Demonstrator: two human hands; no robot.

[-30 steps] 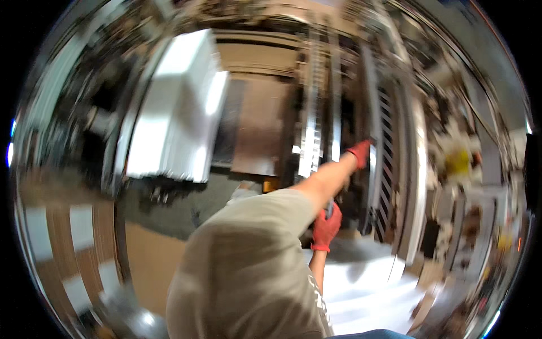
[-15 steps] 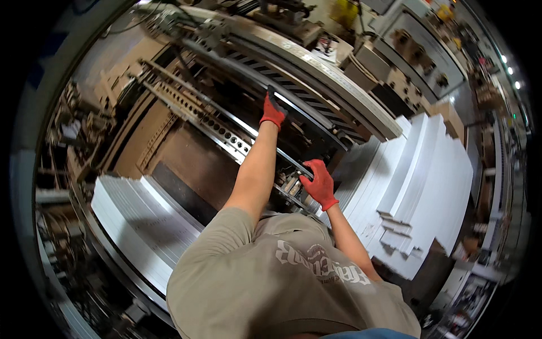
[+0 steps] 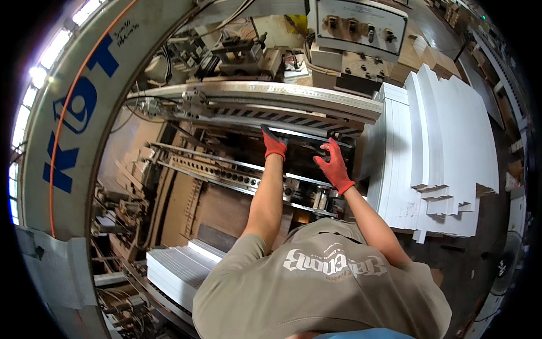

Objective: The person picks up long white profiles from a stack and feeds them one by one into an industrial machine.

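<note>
Both my hands wear red gloves and reach into a large metal machine. My left hand (image 3: 274, 144) stretches into the dark gap under a long slotted metal rail (image 3: 293, 104); its fingertips are hidden in the shadow. Just to the right of it, my right hand (image 3: 334, 167) has its fingers spread against a dark part inside the same gap. A perforated metal bar (image 3: 220, 168) runs below both hands. My tan shirt (image 3: 322, 288) fills the lower middle of the view.
Tall stacks of white die-cut sheets (image 3: 437, 141) stand to the right of the machine. A lower white stack (image 3: 178, 271) lies at the lower left. A grey control box (image 3: 358, 25) sits above, and a curved white machine cover (image 3: 68, 130) is on the left.
The view has swung round and settled. My left hand has come down off the upper rail, and both hands now sit close together inside the dark gap.
</note>
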